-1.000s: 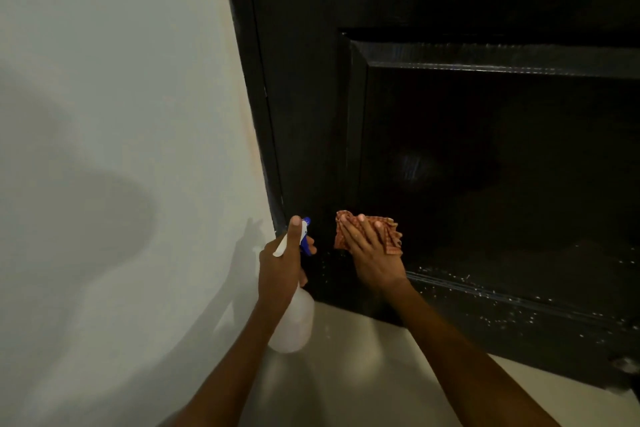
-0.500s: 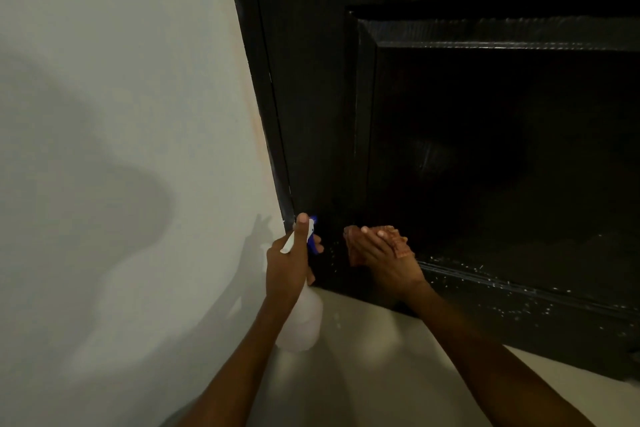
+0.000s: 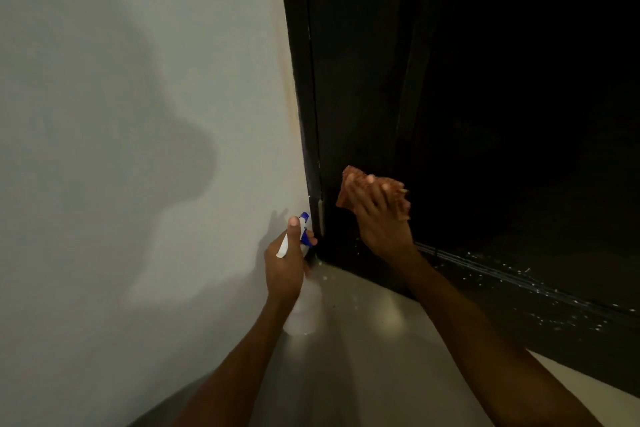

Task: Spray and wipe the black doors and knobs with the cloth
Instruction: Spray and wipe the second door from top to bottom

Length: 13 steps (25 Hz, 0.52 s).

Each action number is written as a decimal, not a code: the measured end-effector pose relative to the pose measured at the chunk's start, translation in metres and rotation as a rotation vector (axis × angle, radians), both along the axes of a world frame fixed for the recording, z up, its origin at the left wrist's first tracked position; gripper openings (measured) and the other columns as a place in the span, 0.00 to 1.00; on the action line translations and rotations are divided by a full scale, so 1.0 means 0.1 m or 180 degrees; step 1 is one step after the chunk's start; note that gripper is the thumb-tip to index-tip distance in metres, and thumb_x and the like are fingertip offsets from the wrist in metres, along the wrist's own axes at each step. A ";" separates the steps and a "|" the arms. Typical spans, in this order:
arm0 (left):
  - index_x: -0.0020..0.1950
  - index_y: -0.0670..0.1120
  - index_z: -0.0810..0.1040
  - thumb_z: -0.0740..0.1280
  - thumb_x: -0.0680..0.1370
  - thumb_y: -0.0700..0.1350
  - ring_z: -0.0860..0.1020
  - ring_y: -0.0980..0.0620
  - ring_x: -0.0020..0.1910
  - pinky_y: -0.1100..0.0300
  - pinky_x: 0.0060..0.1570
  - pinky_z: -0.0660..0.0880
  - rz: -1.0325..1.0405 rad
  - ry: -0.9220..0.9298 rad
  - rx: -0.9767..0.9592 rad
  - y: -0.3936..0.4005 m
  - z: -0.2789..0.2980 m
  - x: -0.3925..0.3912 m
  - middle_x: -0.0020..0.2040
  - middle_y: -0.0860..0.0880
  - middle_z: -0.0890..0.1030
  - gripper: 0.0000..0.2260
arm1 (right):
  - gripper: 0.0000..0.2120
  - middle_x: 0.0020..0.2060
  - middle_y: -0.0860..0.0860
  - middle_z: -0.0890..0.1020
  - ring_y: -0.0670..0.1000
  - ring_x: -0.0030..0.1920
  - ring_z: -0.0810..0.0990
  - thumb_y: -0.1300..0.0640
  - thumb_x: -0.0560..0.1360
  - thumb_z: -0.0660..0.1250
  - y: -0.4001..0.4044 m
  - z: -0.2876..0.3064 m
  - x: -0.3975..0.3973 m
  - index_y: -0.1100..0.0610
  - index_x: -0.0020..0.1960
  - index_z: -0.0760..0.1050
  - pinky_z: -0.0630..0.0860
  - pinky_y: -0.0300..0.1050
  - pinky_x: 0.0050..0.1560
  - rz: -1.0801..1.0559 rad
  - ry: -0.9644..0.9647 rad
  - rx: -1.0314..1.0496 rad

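Observation:
A black panelled door fills the right side. My right hand presses an orange-brown checked cloth flat against the door's lower left stile, fingers straight. My left hand grips a white spray bottle with a blue-and-white trigger head, held upright beside the door frame, thumb lying on top of the head. White spray droplets speckle the lower rail of the door. No knob is in view.
A pale wall takes up the left side and meets the black door frame. A light floor lies under both arms. Shadows of my head and arm fall on the wall.
My right hand has slid the cloth upward along the door's left stile. The view has shifted closer and lower. My left hand still holds the bottle by the frame.

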<state>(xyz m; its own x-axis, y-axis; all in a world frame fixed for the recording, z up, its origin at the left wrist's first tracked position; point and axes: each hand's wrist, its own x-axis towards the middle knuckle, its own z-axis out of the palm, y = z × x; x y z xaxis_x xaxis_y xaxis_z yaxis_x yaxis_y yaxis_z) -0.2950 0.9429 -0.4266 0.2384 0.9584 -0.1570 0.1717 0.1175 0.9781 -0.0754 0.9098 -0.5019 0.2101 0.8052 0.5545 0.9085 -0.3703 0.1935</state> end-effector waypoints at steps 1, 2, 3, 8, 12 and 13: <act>0.41 0.51 0.80 0.54 0.73 0.70 0.76 0.43 0.35 0.45 0.46 0.80 0.0031 -0.0019 0.0077 0.01 -0.01 -0.01 0.36 0.40 0.80 0.26 | 0.42 0.84 0.56 0.44 0.60 0.83 0.39 0.60 0.77 0.58 0.06 -0.19 -0.04 0.56 0.84 0.40 0.38 0.61 0.81 0.0091 -0.0151 -0.0254; 0.41 0.48 0.81 0.54 0.74 0.69 0.76 0.44 0.34 0.49 0.43 0.79 0.0022 -0.0012 0.0153 0.03 -0.05 -0.02 0.34 0.41 0.79 0.28 | 0.42 0.83 0.57 0.40 0.60 0.83 0.37 0.61 0.77 0.55 0.10 -0.39 -0.06 0.57 0.84 0.35 0.41 0.61 0.82 0.0096 -0.0293 -0.0618; 0.42 0.45 0.82 0.53 0.75 0.68 0.76 0.46 0.33 0.52 0.41 0.79 -0.0006 -0.0018 0.0193 0.04 -0.11 -0.02 0.33 0.44 0.79 0.30 | 0.42 0.83 0.57 0.36 0.60 0.82 0.37 0.63 0.78 0.53 0.08 -0.58 -0.09 0.56 0.82 0.30 0.45 0.61 0.82 0.0095 -0.0310 -0.1045; 0.40 0.53 0.78 0.59 0.82 0.55 0.79 0.51 0.36 0.68 0.33 0.76 -0.0060 -0.0167 -0.0025 0.09 -0.53 -0.10 0.36 0.52 0.81 0.15 | 0.42 0.80 0.50 0.33 0.54 0.78 0.32 0.70 0.79 0.51 -0.13 -1.47 -0.07 0.50 0.82 0.31 0.38 0.55 0.79 -0.0043 0.0057 -0.2901; 0.41 0.51 0.81 0.63 0.75 0.62 0.81 0.47 0.37 0.53 0.40 0.78 -0.0283 -0.0332 -0.0323 -0.04 -0.78 -0.20 0.36 0.48 0.83 0.16 | 0.40 0.84 0.53 0.39 0.57 0.83 0.38 0.60 0.83 0.59 -0.07 -1.49 -0.01 0.52 0.78 0.30 0.41 0.59 0.82 0.0162 -0.0386 -0.3117; 0.41 0.51 0.81 0.63 0.72 0.65 0.81 0.46 0.36 0.51 0.39 0.79 -0.0319 -0.0336 -0.0320 -0.07 -0.81 -0.21 0.35 0.47 0.84 0.18 | 0.42 0.84 0.53 0.38 0.58 0.83 0.38 0.57 0.83 0.61 -0.02 -1.30 -0.02 0.52 0.79 0.29 0.44 0.60 0.83 0.0221 -0.0427 -0.2936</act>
<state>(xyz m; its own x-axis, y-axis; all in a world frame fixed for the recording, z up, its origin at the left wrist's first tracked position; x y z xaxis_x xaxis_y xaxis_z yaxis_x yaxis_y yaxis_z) -0.3159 0.9354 -0.5077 0.3521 0.9098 -0.2199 0.0844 0.2031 0.9755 -0.0773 0.9077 -0.6323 0.1256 0.9475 -0.2941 0.8716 0.0362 0.4888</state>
